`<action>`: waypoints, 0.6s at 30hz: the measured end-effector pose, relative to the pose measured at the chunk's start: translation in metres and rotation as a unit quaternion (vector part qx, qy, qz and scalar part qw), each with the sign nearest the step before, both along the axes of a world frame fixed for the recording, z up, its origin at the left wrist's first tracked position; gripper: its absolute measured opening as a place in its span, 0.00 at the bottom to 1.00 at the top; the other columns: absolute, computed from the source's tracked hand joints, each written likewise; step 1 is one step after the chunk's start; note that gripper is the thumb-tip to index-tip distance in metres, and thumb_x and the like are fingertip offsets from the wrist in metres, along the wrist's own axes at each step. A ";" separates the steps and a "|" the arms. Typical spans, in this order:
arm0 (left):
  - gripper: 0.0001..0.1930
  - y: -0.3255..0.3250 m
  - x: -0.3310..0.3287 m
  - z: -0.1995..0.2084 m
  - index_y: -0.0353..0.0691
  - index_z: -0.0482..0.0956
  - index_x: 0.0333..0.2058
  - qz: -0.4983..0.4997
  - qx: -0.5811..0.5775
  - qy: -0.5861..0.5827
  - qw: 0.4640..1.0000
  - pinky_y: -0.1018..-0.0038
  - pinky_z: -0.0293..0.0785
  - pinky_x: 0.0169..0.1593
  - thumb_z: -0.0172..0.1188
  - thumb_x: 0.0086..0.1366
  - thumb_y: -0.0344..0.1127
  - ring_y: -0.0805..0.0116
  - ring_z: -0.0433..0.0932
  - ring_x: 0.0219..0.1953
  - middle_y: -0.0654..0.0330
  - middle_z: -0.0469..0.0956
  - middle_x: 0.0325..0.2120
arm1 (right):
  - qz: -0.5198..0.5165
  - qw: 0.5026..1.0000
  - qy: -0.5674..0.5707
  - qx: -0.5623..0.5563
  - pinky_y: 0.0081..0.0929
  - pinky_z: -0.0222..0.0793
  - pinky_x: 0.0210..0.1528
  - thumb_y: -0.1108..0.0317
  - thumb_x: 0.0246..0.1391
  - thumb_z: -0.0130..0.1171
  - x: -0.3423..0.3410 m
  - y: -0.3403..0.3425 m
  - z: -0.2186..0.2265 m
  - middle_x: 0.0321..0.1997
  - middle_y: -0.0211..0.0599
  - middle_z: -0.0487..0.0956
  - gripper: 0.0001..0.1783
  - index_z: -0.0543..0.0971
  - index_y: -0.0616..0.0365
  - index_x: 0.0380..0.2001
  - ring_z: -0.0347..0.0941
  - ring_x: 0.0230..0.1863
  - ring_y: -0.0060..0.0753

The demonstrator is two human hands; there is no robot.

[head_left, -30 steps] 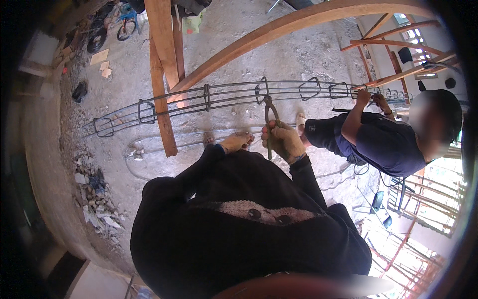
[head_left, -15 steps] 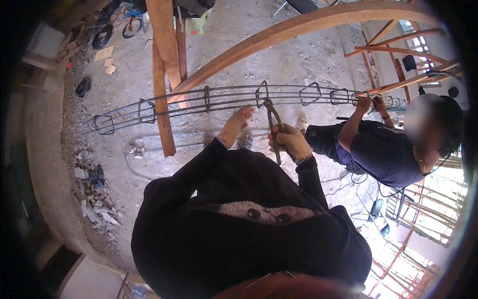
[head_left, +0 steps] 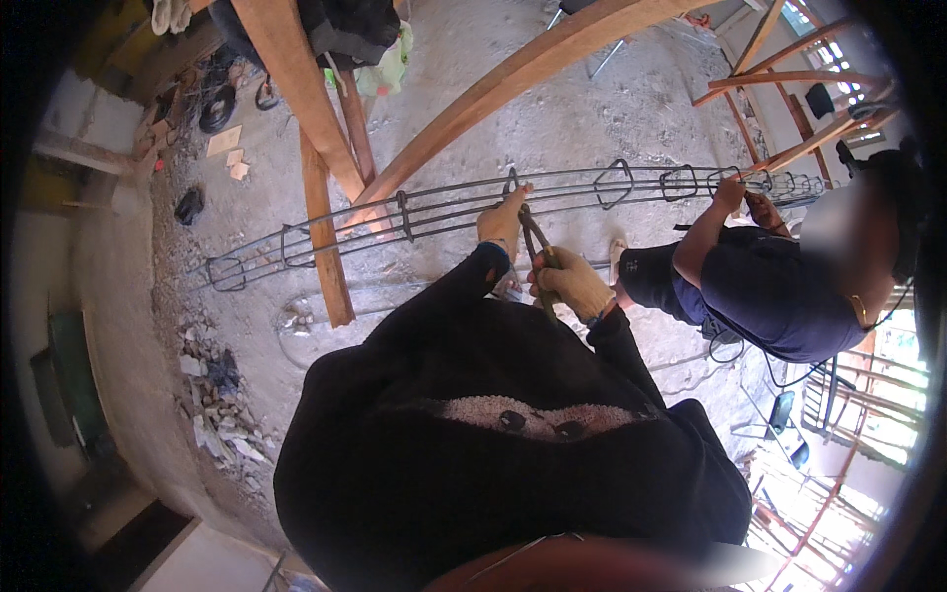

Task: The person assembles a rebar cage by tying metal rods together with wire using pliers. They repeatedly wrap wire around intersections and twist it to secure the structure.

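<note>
A long rebar cage (head_left: 449, 223) of thin bars and bent stirrups runs across in front of me. My left hand (head_left: 501, 221) reaches up to it, its fingers closed at a stirrup (head_left: 512, 179); whatever they pinch is too small to make out. In a pale glove, my right hand (head_left: 576, 284) grips the handles of long-handled pincers (head_left: 536, 237). Their head is up by the cage, just right of my left fingers, which partly cover that joint.
Timber posts and a slanting beam (head_left: 483, 91) prop the cage at left. At right, a co-worker (head_left: 769, 286) has both hands on the cage's far end. Rubble (head_left: 222, 414) lies on the rough floor at left; loose bars (head_left: 370, 296) lie below the cage.
My left hand has moved up and right, from below the cage onto the stirrup beside the pincers' head. My right hand keeps its hold on the pincers. The view has shifted slightly.
</note>
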State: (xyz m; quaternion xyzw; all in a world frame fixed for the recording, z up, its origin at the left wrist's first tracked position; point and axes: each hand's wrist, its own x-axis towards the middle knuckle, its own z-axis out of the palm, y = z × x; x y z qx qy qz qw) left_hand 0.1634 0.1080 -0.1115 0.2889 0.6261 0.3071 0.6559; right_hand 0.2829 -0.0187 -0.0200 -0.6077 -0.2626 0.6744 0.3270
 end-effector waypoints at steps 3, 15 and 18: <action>0.31 0.000 0.006 0.006 0.37 0.83 0.24 0.019 -0.015 -0.009 1.000 0.66 0.66 0.34 0.76 0.57 0.65 0.66 0.70 0.27 0.62 0.75 0.22 | -0.002 1.000 0.009 0.005 0.37 0.85 0.43 0.73 0.61 0.61 0.004 -0.001 -0.001 0.44 0.40 0.84 0.18 0.74 0.63 0.53 0.85 0.43 0.36; 0.22 -0.018 -0.003 0.018 0.42 0.85 0.39 0.028 -0.042 -0.142 0.989 0.70 0.70 0.35 0.67 0.70 0.58 0.73 0.75 0.32 0.64 0.80 0.30 | -0.023 0.998 0.058 -0.025 0.38 0.85 0.50 0.72 0.61 0.58 0.006 -0.001 0.011 0.49 0.36 0.83 0.18 0.75 0.60 0.55 0.85 0.46 0.34; 0.17 -0.036 -0.032 0.030 0.48 0.81 0.41 0.031 -0.051 -0.170 0.984 0.73 0.71 0.36 0.61 0.75 0.55 0.74 0.73 0.33 0.68 0.75 0.28 | -0.042 0.997 0.057 -0.026 0.37 0.85 0.50 0.72 0.62 0.58 0.003 -0.005 0.010 0.49 0.36 0.83 0.18 0.75 0.61 0.55 0.84 0.45 0.32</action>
